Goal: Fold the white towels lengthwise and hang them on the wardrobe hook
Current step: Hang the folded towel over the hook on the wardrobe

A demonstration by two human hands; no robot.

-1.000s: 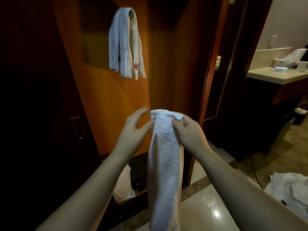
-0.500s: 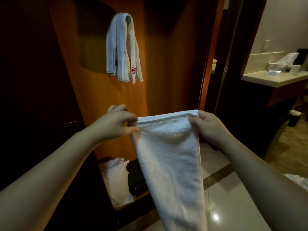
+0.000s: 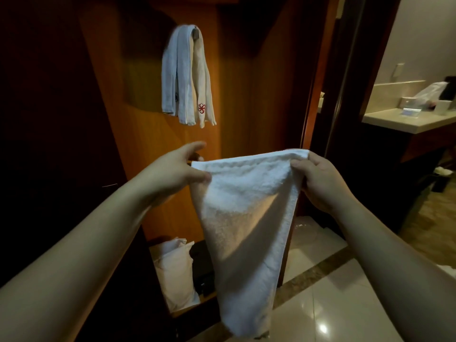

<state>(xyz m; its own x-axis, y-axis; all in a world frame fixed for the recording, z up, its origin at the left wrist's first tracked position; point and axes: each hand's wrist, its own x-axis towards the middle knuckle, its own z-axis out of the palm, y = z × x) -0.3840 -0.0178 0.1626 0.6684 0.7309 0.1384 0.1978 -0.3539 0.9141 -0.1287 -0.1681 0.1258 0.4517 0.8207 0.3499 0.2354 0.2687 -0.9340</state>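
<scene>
From the head camera, a white towel [image 3: 243, 218] hangs in front of the person, spread along its top edge between both hands and narrowing to a bunched tail just above the glossy tiled floor [image 3: 328, 299]. The left hand [image 3: 175, 171] pinches the towel's top left corner between thumb and the fingers behind, with the index finger stretched forward above the cloth; the right hand [image 3: 318, 180] grips the top right corner, fingers curled round the hem. Straight ahead and higher up, the wardrobe hook [image 3: 195, 33] already carries hung towels [image 3: 185, 77], folded into long strips that drape down against the orange wood panel [image 3: 251, 95]; their lower ends stop well above the held towel's top edge, so open air lies between the two. One cream strip bears a small red embroidered emblem [image 3: 201, 108] (a pinwheel-like motif, no letters readable). To the left a dark wardrobe door [image 3: 49, 119] closes that side. Low in the wardrobe, behind the held towel, sits a white pillow [image 3: 175, 270] beside something dark that cannot be made out. To the right, beyond a dark door frame [image 3: 345, 82], a pale countertop [image 3: 404, 120] holds small items too blurred to read.
</scene>
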